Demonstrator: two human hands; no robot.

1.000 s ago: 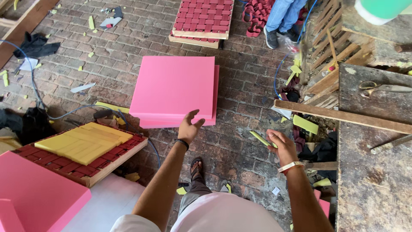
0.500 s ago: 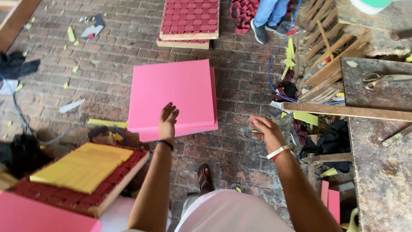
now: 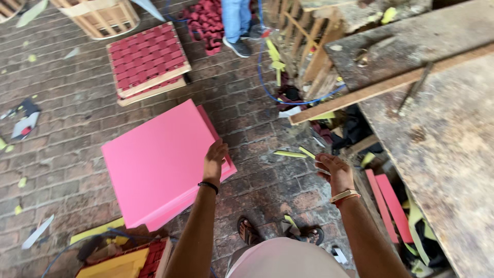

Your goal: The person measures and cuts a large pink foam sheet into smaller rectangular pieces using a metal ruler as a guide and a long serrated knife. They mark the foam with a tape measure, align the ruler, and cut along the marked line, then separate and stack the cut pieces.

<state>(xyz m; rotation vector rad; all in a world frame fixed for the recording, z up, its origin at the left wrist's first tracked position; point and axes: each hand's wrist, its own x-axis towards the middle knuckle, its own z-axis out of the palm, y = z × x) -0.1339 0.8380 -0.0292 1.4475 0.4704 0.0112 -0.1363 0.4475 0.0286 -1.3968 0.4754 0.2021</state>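
A stack of big pink foam sheets (image 3: 154, 164) lies on the brick floor in front of me. My left hand (image 3: 215, 159), with a black band at the wrist, is on the right edge of the top sheet, its fingers curled over that edge. My right hand (image 3: 334, 172), with a pale bracelet, hovers open and holds nothing, between the stack and the wooden workbench (image 3: 442, 134). Thin yellow foam strips (image 3: 290, 153) lie on the bricks just left of it.
A wooden board of dark red blocks (image 3: 149, 62) lies beyond the pink stack, with a wooden crate (image 3: 98, 15) behind it. Another person's legs in jeans (image 3: 236, 20) stand at the top by a red pile (image 3: 206, 23). A blue cable (image 3: 267, 87) runs by the bench. A yellow sheet (image 3: 118, 262) is at bottom left.
My left hand has reached forward from above the floor onto the pink sheet's edge. My view has moved closer and turned to the right. The right hand stays open.
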